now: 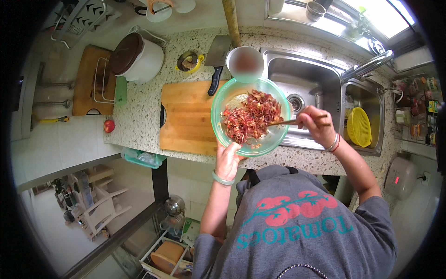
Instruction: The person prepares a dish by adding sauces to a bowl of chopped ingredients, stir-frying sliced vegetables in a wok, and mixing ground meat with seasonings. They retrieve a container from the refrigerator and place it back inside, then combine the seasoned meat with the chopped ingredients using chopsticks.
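A clear mixing bowl (226,96) with a green rim sits partly over the cutting board (186,118) and partly by the sink's edge. Reddish shredded food (253,116) fills its middle and lower left. My left hand (226,162) is closed on the near rim, thumb on top and fingers under the edge. In my right hand (317,122) is a pair of wooden chopsticks (289,122), their tips in the shreds. Against the bowl's far side is a small white bowl (229,63), its contents blurred. A cleaver (217,52) lies on the counter beyond the board.
Right of the mixing bowl is a double steel sink (297,69) with a faucet (369,65) and a yellow colander (359,128). On the left stand a white pot (147,58) with a brown lid, a yellow cup (197,65) and a red apple (109,126) near the counter edge.
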The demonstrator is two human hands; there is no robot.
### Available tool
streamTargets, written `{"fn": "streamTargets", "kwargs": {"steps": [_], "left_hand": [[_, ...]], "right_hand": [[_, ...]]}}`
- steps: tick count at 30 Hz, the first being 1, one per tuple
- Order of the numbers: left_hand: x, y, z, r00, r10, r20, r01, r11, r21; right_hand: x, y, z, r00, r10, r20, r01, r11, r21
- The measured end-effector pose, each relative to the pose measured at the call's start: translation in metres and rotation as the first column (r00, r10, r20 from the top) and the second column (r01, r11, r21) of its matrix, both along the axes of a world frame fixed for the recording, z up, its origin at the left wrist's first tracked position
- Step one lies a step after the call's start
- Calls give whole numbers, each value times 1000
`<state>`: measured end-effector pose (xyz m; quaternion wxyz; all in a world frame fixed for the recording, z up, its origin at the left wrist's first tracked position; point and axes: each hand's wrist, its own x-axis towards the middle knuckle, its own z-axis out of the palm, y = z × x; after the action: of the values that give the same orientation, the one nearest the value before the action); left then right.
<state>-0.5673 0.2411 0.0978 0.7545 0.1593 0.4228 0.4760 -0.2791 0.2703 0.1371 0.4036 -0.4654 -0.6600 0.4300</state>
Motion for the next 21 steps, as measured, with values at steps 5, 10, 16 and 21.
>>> {"fn": "streamTargets", "kwargs": {"steps": [5, 10, 16, 21], "left_hand": [[-6, 2, -4, 992, -82, -100, 86, 996, 38], [-4, -5, -7, 998, -58, 8, 58, 998, 31], [20, -11, -26, 990, 122, 67, -119, 992, -49], [22, -5, -21, 994, 86, 69, -81, 994, -70]], "right_hand": [[-13, 35, 32, 997, 4, -78, 5, 994, 105], [3, 52, 14, 994, -68, 83, 64, 997, 54], [-15, -15, -15, 922, -320, -216, 247, 919, -309], [-38, -19, 13, 962, -225, -155, 222, 974, -38]]}}
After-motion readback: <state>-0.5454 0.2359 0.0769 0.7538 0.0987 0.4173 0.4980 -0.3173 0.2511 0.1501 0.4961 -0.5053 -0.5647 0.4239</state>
